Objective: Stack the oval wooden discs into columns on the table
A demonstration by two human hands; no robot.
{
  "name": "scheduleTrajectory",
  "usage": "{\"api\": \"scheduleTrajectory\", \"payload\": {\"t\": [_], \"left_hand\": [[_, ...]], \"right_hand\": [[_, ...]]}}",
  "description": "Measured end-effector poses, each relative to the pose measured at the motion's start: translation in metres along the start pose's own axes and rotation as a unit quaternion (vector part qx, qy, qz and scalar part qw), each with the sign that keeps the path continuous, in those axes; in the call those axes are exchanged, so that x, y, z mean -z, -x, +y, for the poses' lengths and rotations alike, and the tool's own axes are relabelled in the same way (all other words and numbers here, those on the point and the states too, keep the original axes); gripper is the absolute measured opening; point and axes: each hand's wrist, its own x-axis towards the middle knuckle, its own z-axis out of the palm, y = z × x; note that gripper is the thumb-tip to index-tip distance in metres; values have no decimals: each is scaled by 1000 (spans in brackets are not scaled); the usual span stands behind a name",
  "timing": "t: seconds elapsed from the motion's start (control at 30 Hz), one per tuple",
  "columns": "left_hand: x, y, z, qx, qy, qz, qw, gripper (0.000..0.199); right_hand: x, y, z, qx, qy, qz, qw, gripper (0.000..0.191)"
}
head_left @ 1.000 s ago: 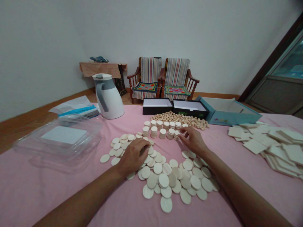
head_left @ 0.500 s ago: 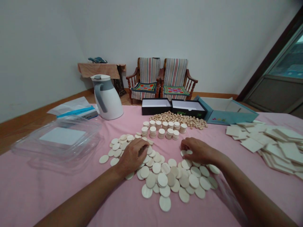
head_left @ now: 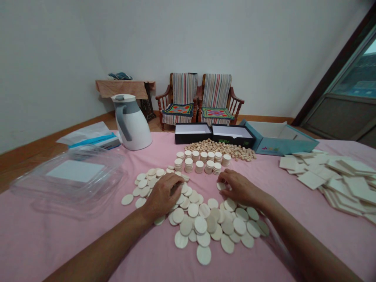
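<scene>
Pale round wooden discs (head_left: 201,225) lie in a loose pile across the pink cloth in front of me. My left hand (head_left: 166,192) rests over the left part of the pile, its fingers curled down; what lies under the fingertips is hidden. On the right, my right hand (head_left: 239,188) pinches a wooden disc (head_left: 221,186) between thumb and fingers, just above the cloth at the pile's far edge. Beyond the hands stand two rows of short disc stacks (head_left: 199,167), the nearest just past my right fingertips.
Behind the stacks lie small wooden pieces (head_left: 219,147), two black boxes (head_left: 193,138) and a blue box (head_left: 279,143). Square wooden boards (head_left: 337,176) are heaped at right. A white jug (head_left: 135,127) and clear plastic packaging (head_left: 73,172) stand left. Two chairs (head_left: 185,94) are beyond the table.
My right hand has shifted left and slightly toward the stacks, with a disc now showing at its fingertips. My left hand stays nearly in place. The view has shifted slightly.
</scene>
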Motion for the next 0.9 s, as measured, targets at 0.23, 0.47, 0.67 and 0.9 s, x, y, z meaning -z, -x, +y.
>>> {"api": "scheduleTrajectory", "payload": {"t": [0.23, 0.47, 0.67, 0.9], "left_hand": [[-1, 1, -1, -2, 0, 5, 1000, 13], [-1, 1, -1, -3, 1, 5, 1000, 13], [-1, 1, -1, -9, 5, 10, 1000, 13], [-2, 2, -3, -8, 10, 4, 1000, 14]], "right_hand": [[-6, -16, 16, -1, -67, 161, 985, 14], [-19, -37, 31, -1, -90, 277, 957, 16], [-29, -42, 37, 0, -101, 278, 955, 18], [-11, -33, 36, -43, -108, 240, 964, 13]]}}
